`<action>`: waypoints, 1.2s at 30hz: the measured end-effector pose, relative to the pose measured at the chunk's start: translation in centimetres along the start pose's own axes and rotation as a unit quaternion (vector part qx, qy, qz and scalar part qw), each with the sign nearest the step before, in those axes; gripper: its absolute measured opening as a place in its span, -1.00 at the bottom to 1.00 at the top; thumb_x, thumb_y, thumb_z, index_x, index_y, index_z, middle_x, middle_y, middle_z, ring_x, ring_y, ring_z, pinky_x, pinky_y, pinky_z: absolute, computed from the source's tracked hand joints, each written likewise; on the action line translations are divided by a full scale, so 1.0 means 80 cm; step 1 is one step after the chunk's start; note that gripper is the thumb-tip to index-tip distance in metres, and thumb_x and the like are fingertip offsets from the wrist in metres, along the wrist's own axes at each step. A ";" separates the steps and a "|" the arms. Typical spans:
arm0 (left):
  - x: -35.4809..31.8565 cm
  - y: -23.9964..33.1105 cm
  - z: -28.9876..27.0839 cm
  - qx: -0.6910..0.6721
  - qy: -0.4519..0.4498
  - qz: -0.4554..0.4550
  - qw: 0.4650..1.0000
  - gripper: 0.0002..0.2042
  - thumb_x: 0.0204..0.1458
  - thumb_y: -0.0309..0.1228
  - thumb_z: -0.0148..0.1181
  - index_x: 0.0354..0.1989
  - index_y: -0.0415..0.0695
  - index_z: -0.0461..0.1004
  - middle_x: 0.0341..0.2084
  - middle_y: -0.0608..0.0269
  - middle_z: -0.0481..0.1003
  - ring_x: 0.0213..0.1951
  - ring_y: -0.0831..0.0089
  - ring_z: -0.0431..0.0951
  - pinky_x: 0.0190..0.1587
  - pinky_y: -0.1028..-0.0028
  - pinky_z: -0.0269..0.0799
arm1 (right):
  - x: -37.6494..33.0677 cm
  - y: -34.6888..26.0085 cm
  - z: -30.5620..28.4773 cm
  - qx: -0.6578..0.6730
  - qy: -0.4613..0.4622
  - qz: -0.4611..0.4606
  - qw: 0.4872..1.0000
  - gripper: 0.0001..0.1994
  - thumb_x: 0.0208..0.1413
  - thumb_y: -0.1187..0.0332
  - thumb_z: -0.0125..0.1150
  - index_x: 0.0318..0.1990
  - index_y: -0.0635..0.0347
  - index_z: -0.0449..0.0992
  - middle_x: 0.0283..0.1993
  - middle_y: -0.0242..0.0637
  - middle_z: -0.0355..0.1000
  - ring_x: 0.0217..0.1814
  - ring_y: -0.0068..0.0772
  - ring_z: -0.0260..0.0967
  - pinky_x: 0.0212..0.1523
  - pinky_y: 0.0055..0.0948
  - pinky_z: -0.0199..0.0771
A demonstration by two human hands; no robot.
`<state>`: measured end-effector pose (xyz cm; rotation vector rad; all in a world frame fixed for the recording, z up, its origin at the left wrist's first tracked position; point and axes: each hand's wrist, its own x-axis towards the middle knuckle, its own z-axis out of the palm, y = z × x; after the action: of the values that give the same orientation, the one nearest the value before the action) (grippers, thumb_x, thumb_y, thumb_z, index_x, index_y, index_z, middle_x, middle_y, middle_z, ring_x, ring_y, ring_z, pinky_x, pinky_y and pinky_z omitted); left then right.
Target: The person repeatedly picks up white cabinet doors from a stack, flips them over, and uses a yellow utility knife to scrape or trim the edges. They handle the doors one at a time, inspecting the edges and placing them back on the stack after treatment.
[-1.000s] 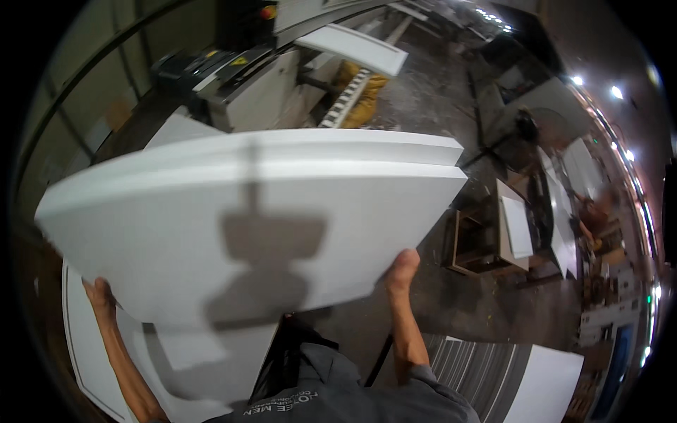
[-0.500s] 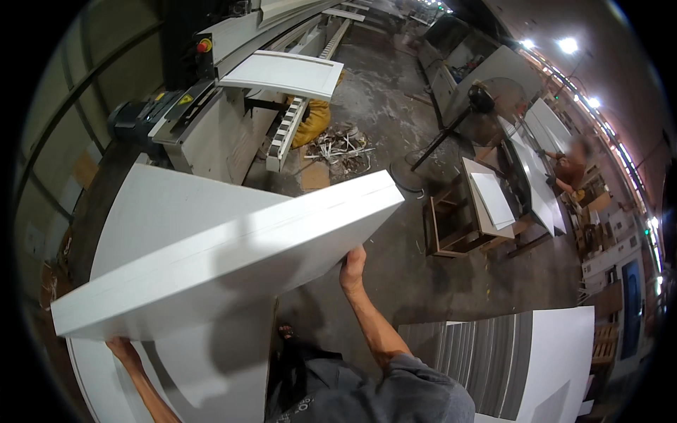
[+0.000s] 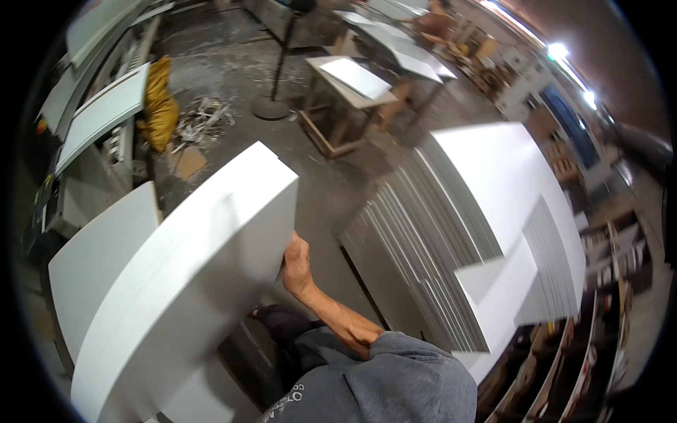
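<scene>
White slab [image 3: 204, 282], maybe two boards together, is tilted up at the near left, left of the stacked panels [image 3: 486, 169]. Right hand [image 3: 298, 268] has its fingers gripping the right end; left hand's out of sight, so can't tell. Looks stiff, probably heavy and kinda slick, corners might chip. I'd support both ends from below.

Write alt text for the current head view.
A person's right hand grips the right end of a thick white panel, possibly two together; the left hand is out of view. A stack of white panels stands to the right, with a wooden table and a yellow sack farther off.
</scene>
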<state>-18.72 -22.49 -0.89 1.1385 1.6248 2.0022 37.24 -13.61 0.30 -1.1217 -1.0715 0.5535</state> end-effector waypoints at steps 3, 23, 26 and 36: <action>-0.044 0.030 0.017 -0.033 -0.057 -0.015 0.998 -0.33 0.15 0.03 0.14 0.25 -0.27 0.28 0.10 0.09 0.43 0.12 0.21 0.45 0.16 0.18 0.39 | -0.092 -0.048 -0.098 0.048 0.069 -0.012 0.996 -0.32 0.35 -0.21 -0.24 -0.05 0.39 0.42 -0.20 -0.27 0.41 -0.15 -0.49 0.26 -0.08 -0.40 0.31; -0.499 0.200 0.170 -0.139 -0.427 -0.330 0.830 -0.28 0.06 -0.15 0.37 0.26 -0.36 0.20 0.07 -0.01 0.43 0.02 0.15 0.50 0.09 0.21 0.46 | -0.408 -0.340 -0.672 -0.401 0.346 0.240 0.814 -0.35 0.41 -0.10 -0.33 -0.53 0.36 0.18 -0.58 -0.29 0.09 -0.41 -0.46 0.00 -0.41 -0.31 0.12; -0.607 0.236 0.205 -0.003 -0.419 -0.432 0.799 -0.35 0.10 -0.21 0.34 0.22 -0.38 0.23 0.03 -0.06 0.45 0.01 0.17 0.50 0.09 0.21 0.45 | -0.403 -0.300 -0.767 -0.436 0.306 0.300 0.792 -0.27 0.36 -0.20 -0.32 -0.55 0.41 0.19 -0.61 -0.17 0.08 -0.46 -0.34 0.01 -0.36 -0.16 0.21; -0.875 0.310 0.316 0.085 -0.421 -0.515 0.742 -0.22 0.06 -0.21 0.39 0.27 -0.47 0.10 0.14 -0.15 0.35 0.14 0.11 0.42 0.21 0.20 0.37 | -0.275 -0.197 -1.080 -0.528 0.133 0.385 0.745 -0.21 0.29 -0.25 -0.23 -0.29 0.50 0.58 -0.18 0.39 0.49 0.02 0.31 0.45 0.11 0.02 0.37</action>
<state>49.83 -60.59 -3.34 0.6979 1.3877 0.4959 103.06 -75.78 1.93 -2.6325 -0.5645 0.3526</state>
